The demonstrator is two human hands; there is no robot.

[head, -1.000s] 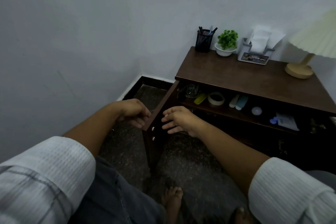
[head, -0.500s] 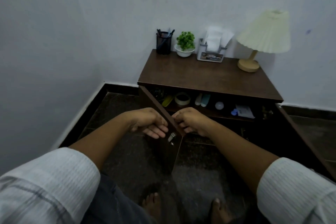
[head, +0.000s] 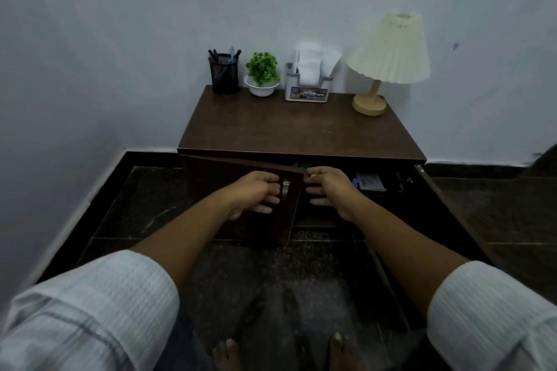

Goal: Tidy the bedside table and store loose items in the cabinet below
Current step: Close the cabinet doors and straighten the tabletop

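Observation:
The dark wooden bedside table (head: 301, 129) stands against the wall with its cabinet below. The left cabinet door (head: 217, 190) is swung almost flat against the cabinet front. My left hand (head: 253, 193) rests on that door's face, its fingertips just left of the metal handle (head: 285, 190). My right hand (head: 331, 190) is beside the door's free edge, with its fingers pointing left at the edge. The right cabinet door (head: 446, 205) stands wide open. Inside the open half a white and blue packet (head: 369, 182) lies on the shelf; the rest of the interior is dark or hidden.
Along the back of the tabletop stand a black pen holder (head: 224, 74), a small green plant in a white bowl (head: 262, 74), a tissue holder (head: 307, 78) and a cream lamp (head: 388, 57). My bare feet (head: 226, 352) are on the dark floor below.
The left door has swung from wide open to nearly shut, hiding the tape roll and other shelf items. Both hands moved forward with it, and my view shifted to face the table.

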